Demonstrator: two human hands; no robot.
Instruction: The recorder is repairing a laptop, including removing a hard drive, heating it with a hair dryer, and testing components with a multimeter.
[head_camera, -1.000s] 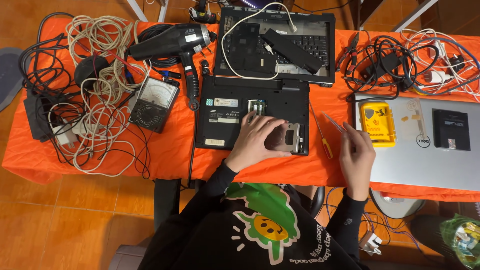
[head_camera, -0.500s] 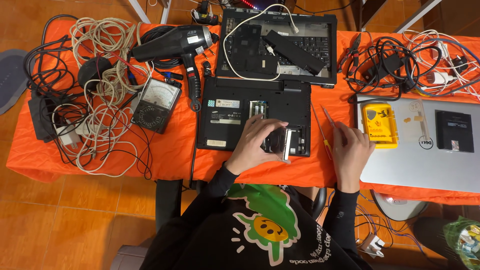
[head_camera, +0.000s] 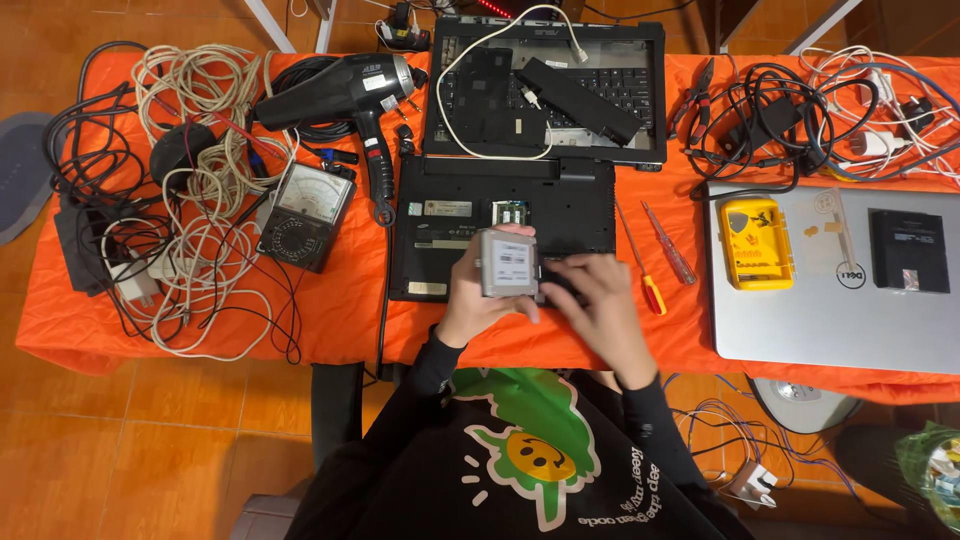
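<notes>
The step in hand looks like taking a drive out of a laptop: the left hand (head_camera: 475, 300) is closed around a flat grey metal hard drive with a white label (head_camera: 508, 264), thumb and fingers gripping its edges, and holds it raised and tilted just above the lower edge of the black upturned laptop base (head_camera: 500, 205). The right hand (head_camera: 600, 305) lies just beside it, palm down and fingers loosely spread over the open bay; whether it pinches anything I cannot tell. Both forearms reach forward from the black printed sweatshirt, elbows tucked in. By my judgement, the next move calls for a firm grip and a free spot on the orange-covered bench (head_camera: 340, 310). Just right lie two red-and-yellow screwdrivers (head_camera: 650, 255); farther off, a second dismantled black laptop (head_camera: 545, 90).
</notes>
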